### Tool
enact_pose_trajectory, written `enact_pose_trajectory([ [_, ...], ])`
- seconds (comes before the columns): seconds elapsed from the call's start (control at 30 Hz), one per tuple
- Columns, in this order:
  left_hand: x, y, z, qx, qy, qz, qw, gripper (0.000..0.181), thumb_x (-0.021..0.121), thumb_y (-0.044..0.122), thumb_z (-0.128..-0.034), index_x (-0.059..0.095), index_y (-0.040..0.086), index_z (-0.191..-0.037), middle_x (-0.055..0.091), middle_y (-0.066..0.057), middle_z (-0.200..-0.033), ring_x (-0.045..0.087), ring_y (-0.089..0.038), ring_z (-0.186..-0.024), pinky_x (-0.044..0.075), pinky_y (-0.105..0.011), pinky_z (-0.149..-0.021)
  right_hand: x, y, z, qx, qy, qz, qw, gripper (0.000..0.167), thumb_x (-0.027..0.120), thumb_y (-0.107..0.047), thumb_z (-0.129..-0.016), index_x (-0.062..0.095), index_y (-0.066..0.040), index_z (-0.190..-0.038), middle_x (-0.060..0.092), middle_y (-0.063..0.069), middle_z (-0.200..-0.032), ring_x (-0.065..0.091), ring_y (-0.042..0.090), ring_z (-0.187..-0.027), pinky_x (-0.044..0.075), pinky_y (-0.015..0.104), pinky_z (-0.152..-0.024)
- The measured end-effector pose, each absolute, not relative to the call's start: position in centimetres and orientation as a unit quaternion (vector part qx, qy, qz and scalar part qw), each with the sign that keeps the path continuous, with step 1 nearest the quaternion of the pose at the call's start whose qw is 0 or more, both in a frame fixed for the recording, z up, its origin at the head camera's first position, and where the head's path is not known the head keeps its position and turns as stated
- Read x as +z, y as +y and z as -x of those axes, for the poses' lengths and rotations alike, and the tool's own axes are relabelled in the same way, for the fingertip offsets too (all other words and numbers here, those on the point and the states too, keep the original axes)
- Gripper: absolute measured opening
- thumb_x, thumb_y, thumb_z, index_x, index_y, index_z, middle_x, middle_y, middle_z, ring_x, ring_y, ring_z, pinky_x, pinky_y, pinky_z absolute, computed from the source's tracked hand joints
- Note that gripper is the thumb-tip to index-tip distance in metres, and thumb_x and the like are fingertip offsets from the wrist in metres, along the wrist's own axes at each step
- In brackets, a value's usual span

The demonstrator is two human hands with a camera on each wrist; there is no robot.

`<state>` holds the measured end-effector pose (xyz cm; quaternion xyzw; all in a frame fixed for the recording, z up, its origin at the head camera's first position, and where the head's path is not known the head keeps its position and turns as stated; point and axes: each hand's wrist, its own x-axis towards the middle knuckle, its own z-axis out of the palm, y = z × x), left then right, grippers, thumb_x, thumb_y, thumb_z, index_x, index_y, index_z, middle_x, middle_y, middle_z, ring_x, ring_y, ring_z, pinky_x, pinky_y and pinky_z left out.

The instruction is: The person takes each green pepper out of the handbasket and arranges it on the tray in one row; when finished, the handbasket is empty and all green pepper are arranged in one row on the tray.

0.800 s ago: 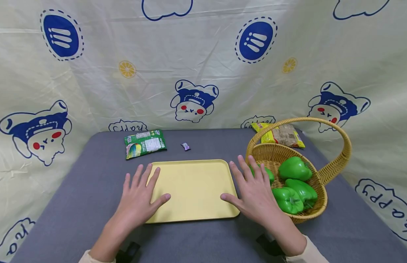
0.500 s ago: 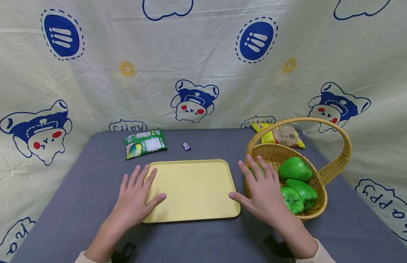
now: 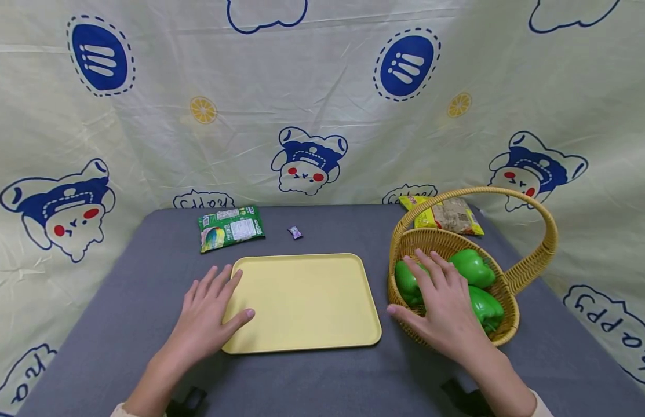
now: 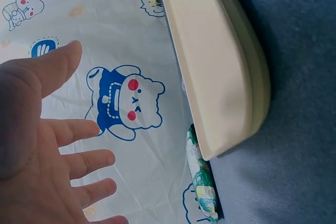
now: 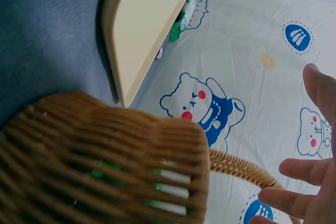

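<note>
My left hand [image 3: 206, 313], fingers straight and spread, is held over the left edge of a pale yellow tray [image 3: 306, 301] and holds nothing. In the left wrist view the same hand [image 4: 47, 150] appears apart from the tray. Spread as well, my right hand [image 3: 447, 307] is above the left part of a wicker basket [image 3: 512, 330] with a tall arched handle [image 3: 549, 237]. Green bell peppers [image 3: 473, 266] lie in the basket, partly covered by that hand; the front one is hidden. In the right wrist view its fingers [image 5: 307, 171] are empty.
A green snack packet [image 3: 232, 229] lies behind the tray at left, with a small purple wrapped candy [image 3: 295, 232] to its right. Behind the basket is a yellow packet [image 3: 449, 215]. A printed curtain [image 3: 312, 104] hangs past the grey table's [image 3: 312, 382] far edge.
My right hand has moved right, from beside the tray's right edge to over the basket. My left hand has shifted slightly left. The tray and basket stay in place.
</note>
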<state>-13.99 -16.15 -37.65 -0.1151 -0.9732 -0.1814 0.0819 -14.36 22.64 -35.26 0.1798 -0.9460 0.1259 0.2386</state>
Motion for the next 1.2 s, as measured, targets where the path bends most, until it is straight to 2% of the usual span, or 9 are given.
enact_pose_trajectory([
  [0.4, -38.6, -17.5, 14.0, -0.218, -0.962, 0.141, 0.087, 0.071, 0.069, 0.039, -0.0825, 0.043, 0.009, -0.141, 0.041, -0.015, -0.147, 0.027, -0.039, -0.138, 0.024, -0.064, -0.101, -34.9, 24.7, 13.5, 0.124, -0.947, -0.164, 0.245, 0.086, 0.077, -0.05, -0.07, 0.042, -0.015, -0.141, 0.04, 0.019, -0.143, 0.033, 0.044, -0.127, 0.027, 0.065, -0.093],
  [0.6, -39.1, -18.5, 14.0, -0.239, -0.957, 0.146, 0.076, 0.07, 0.072, 0.035, -0.0799, 0.045, 0.009, -0.139, 0.043, -0.013, -0.145, 0.031, -0.038, -0.136, 0.028, -0.062, -0.095, -35.0, 25.8, 13.3, 0.124, -0.948, -0.157, 0.247, 0.087, 0.081, -0.046, -0.066, 0.045, -0.013, -0.138, 0.043, 0.019, -0.14, 0.035, 0.042, -0.124, 0.027, 0.063, -0.092],
  [0.83, -39.5, -19.6, 14.1, -0.249, -0.954, 0.161, 0.047, 0.07, 0.075, 0.036, -0.0778, 0.048, 0.009, -0.137, 0.047, -0.013, -0.142, 0.035, -0.04, -0.132, 0.032, -0.06, -0.088, -35.1, 26.9, 13.1, 0.119, -0.951, -0.15, 0.241, 0.085, 0.081, -0.045, -0.067, 0.046, -0.009, -0.136, 0.044, 0.02, -0.137, 0.037, 0.042, -0.12, 0.028, 0.062, -0.091],
  [1.07, -39.9, -20.5, 14.2, -0.262, -0.949, 0.175, 0.004, 0.07, 0.075, 0.03, -0.0784, 0.047, 0.008, -0.138, 0.046, -0.014, -0.143, 0.04, -0.038, -0.128, 0.033, -0.061, -0.089, -35.6, 28.2, 13.0, 0.129, -0.949, -0.155, 0.243, 0.084, 0.082, -0.042, -0.066, 0.047, -0.009, -0.135, 0.045, 0.02, -0.135, 0.038, 0.042, -0.116, 0.028, 0.061, -0.09],
  [1.2, -40.2, -21.0, 14.2, -0.274, -0.943, 0.187, -0.003, 0.071, 0.075, 0.029, -0.0779, 0.046, 0.007, -0.138, 0.046, -0.013, -0.143, 0.042, -0.035, -0.126, 0.035, -0.06, -0.094, -35.7, 28.8, 13.1, 0.129, -0.947, -0.16, 0.245, 0.083, 0.083, -0.042, -0.065, 0.049, -0.008, -0.133, 0.046, 0.02, -0.135, 0.039, 0.04, -0.116, 0.029, 0.059, -0.087],
])
